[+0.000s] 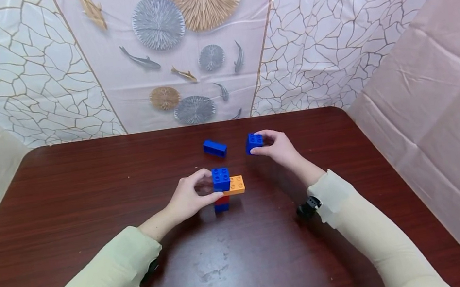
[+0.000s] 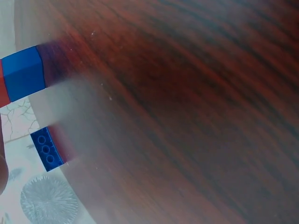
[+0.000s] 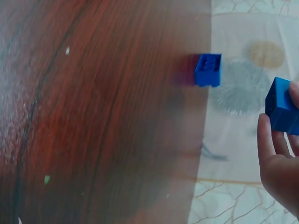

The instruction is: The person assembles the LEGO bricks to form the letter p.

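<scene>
Left hand point(image 1: 188, 199) pinches a blue, red and orange brick stack point(image 1: 221, 180), right hand point(image 1: 280, 149) pinches a blue brick point(image 1: 254, 143), loose blue block point(image 1: 215, 148) lies on its side nearby, dark tabletop point(image 1: 86, 188)

Stack point(image 1: 222, 184) blu/red/orng; held brick point(image 1: 252, 143) blu; tbl point(image 1: 66, 201) red-brn, streaked.

Blue brick point(image 2: 25, 73) against red brick point(image 2: 3, 89) (cropped)

Glare on tabletop point(image 1: 227, 281), hazy wrist views
</scene>
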Tool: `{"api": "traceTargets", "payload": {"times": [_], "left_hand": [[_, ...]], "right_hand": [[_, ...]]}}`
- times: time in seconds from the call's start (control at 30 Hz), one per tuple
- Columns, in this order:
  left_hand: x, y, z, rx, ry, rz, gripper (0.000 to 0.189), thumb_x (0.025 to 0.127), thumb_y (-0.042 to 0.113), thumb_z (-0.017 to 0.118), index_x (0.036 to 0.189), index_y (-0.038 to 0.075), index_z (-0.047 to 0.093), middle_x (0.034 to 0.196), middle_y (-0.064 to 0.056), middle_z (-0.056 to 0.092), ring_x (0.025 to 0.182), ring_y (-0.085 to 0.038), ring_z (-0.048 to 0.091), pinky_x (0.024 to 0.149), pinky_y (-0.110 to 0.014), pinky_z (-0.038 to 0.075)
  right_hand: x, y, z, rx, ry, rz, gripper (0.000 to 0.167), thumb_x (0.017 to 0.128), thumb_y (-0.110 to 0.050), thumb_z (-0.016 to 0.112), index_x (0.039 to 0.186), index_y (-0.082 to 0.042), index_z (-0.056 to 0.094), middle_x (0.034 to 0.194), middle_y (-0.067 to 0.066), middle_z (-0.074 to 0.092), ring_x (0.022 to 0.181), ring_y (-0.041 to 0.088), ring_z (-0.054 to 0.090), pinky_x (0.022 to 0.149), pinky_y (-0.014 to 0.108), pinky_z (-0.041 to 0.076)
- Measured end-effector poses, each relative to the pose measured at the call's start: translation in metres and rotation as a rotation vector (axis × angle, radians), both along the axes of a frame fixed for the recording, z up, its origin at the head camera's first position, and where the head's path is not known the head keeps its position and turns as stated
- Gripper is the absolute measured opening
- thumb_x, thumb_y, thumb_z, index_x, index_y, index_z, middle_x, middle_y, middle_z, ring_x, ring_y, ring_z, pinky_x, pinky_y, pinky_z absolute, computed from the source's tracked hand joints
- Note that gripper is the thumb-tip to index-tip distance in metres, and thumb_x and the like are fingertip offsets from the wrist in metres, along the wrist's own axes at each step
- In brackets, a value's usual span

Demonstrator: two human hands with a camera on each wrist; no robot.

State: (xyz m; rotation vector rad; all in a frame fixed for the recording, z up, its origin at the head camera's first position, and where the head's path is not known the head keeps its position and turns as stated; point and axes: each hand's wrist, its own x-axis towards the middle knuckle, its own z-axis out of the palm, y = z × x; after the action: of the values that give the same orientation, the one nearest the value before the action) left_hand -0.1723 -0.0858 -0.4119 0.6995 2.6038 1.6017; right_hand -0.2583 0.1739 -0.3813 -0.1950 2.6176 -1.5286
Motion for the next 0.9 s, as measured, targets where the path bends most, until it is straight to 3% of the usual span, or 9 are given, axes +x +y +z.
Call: {"api": "traceTargets", "payload": {"times": [0.23,0.57,0.9], "left_hand": [[-0.004,0.002,-0.002,-0.001,0.025,-0.001,0.032,0.076,0.018,0.078,0.099,0.007,0.058,0.096,-0.011,0.070,0.089,-0.023,0.067,0.075,-0.033,0.057],[-0.007,0.002,0.000,0.025,0.008,-0.012,0.031,0.077,0.015,0.077,0.100,0.006,0.058,0.097,-0.012,0.069,0.088,-0.022,0.068,0.078,-0.034,0.057],[-0.010,0.003,0.001,0.031,-0.027,0.004,0.030,0.078,0.016,0.076,0.099,0.007,0.058,0.098,-0.013,0.069,0.089,-0.023,0.068,0.078,-0.034,0.057]], "right_hand": [[0.017,-0.006,0.011,-0.040,0.016,0.083,0.045,0.079,-0.012,0.074,0.120,-0.002,0.059,0.112,0.022,0.063,0.090,0.026,0.061,0.073,0.019,0.051],[0.037,-0.011,0.025,-0.053,0.008,0.148,0.044,0.079,-0.013,0.075,0.120,-0.003,0.060,0.112,0.021,0.064,0.085,0.022,0.064,0.077,0.026,0.055],[0.050,-0.015,0.026,-0.031,0.004,0.210,0.042,0.079,-0.014,0.075,0.117,-0.004,0.061,0.108,0.018,0.064,0.082,0.027,0.062,0.074,0.028,0.056]]}}
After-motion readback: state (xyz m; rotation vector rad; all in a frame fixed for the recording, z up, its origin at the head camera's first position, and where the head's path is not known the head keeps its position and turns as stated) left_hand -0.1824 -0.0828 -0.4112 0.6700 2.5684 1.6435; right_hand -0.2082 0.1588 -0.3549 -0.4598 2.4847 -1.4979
